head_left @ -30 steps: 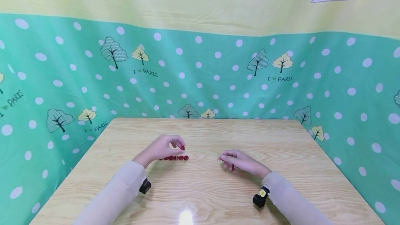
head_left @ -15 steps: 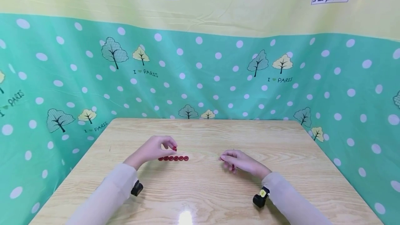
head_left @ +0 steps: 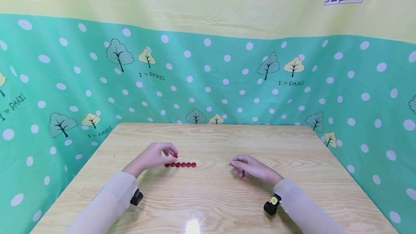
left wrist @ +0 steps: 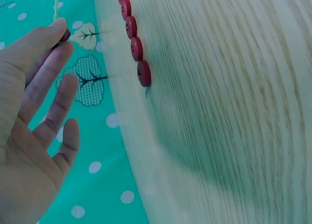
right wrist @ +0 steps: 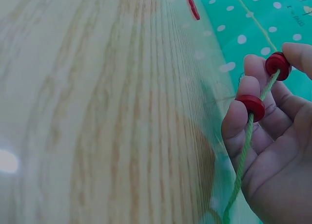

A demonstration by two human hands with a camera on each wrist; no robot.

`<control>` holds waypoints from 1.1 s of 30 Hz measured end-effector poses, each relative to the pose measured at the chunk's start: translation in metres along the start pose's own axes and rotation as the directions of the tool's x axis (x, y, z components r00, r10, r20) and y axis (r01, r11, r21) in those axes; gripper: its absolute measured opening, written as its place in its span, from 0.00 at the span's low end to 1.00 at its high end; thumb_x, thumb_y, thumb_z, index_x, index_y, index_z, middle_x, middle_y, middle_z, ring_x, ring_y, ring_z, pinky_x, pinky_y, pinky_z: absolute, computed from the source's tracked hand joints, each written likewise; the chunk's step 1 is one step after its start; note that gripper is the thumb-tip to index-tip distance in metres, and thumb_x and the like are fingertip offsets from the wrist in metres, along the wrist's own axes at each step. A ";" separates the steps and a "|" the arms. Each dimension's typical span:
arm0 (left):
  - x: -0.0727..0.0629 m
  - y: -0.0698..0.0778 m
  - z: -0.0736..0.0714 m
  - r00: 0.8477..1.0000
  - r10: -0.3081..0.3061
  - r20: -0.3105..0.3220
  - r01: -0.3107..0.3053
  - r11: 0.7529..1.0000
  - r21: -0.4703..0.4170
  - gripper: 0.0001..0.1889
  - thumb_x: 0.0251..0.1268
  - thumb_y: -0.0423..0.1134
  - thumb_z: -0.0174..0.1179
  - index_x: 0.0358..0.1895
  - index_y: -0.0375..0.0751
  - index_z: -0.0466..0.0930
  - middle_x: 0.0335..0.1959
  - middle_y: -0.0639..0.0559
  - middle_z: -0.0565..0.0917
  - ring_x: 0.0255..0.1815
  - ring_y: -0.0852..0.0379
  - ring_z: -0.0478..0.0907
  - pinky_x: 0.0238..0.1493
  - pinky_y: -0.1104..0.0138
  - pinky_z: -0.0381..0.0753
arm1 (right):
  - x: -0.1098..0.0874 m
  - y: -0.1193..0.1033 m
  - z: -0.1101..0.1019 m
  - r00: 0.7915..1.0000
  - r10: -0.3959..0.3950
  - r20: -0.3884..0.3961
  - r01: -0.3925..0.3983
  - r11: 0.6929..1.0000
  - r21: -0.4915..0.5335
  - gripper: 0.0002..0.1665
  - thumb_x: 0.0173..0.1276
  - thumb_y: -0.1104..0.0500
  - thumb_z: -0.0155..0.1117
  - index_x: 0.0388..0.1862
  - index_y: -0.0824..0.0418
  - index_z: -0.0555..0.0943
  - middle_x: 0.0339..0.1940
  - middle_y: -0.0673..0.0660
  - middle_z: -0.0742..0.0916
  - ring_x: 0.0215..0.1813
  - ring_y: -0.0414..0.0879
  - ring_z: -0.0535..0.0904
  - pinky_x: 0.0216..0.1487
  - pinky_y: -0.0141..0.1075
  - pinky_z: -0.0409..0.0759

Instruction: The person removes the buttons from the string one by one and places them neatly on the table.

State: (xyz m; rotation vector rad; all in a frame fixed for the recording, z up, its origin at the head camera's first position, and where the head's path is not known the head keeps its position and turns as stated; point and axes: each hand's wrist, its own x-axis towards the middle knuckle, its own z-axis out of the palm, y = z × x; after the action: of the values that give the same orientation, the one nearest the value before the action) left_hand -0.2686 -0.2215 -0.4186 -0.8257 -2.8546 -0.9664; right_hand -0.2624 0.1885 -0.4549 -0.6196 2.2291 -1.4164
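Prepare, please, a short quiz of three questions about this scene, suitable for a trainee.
1. True or false: the left hand pinches a small red piece.

2. Which colour is the string that passes through the strung buttons at the right hand?
(a) blue
(b) green
(c) black

3. Fill in the number: in the head view, ___ red buttons show in the row of red buttons on the table.

Key: 1. True. 2. (b) green. 3. Six.
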 end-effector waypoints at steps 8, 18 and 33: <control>-0.006 -0.007 -0.003 1.000 -0.012 -0.011 0.012 1.000 -0.010 0.10 0.60 0.42 0.72 0.43 0.48 0.85 0.35 0.65 0.85 0.39 0.59 0.79 0.45 0.55 0.79 | -0.002 0.001 -0.001 1.000 0.000 -0.004 0.000 1.000 0.012 0.27 0.80 0.44 0.52 0.55 0.66 0.78 0.35 0.58 0.82 0.30 0.46 0.75 0.29 0.35 0.78; -0.012 -0.014 -0.007 1.000 -0.031 -0.003 0.031 1.000 -0.008 0.11 0.61 0.40 0.72 0.45 0.45 0.85 0.36 0.63 0.86 0.40 0.58 0.79 0.44 0.59 0.78 | -0.003 0.001 -0.001 1.000 0.019 -0.017 -0.019 1.000 0.014 0.27 0.79 0.43 0.53 0.55 0.65 0.79 0.35 0.58 0.83 0.30 0.47 0.74 0.28 0.35 0.77; -0.025 -0.037 -0.006 0.992 -0.123 0.004 0.123 0.991 -0.049 0.12 0.57 0.40 0.74 0.43 0.45 0.85 0.34 0.60 0.85 0.39 0.58 0.81 0.45 0.61 0.80 | -0.003 0.002 0.000 1.000 0.014 -0.011 -0.014 1.000 0.014 0.26 0.79 0.43 0.53 0.56 0.65 0.79 0.36 0.58 0.83 0.30 0.46 0.74 0.28 0.35 0.78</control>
State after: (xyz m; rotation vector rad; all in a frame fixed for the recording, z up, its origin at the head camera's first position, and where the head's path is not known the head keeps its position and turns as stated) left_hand -0.2665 -0.2616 -0.4387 -0.6606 -2.9233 -1.0531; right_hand -0.2604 0.1909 -0.4562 -0.5916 2.2258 -1.4301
